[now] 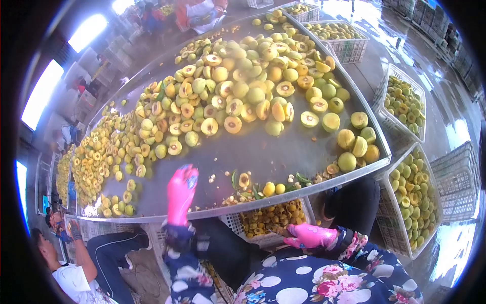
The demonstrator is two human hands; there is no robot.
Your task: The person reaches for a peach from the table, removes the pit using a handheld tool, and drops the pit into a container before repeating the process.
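Note:
My left hand (182,195), in a pink glove with a blue patch near the fingertips, is raised over the near edge of a metal table (217,167). Its fingers are too blurred to show whether they hold anything. My right hand (311,236), also pink-gloved, is closed in front of my lap, beside a crate of brownish fruit scraps (273,218). Something small seems to stick out from its fingers, but I cannot make it out. A large heap of yellow-green stone fruit (233,91), many halved with brown centres, covers the table's far side.
Two whole yellow fruits (274,189), pits and leaves lie along the near rim. More fruit (357,144) sits at the right corner. Fruit-filled plastic crates (412,202) stand on the wet floor at right. A co-worker (76,268) sits at left; others are beyond the table.

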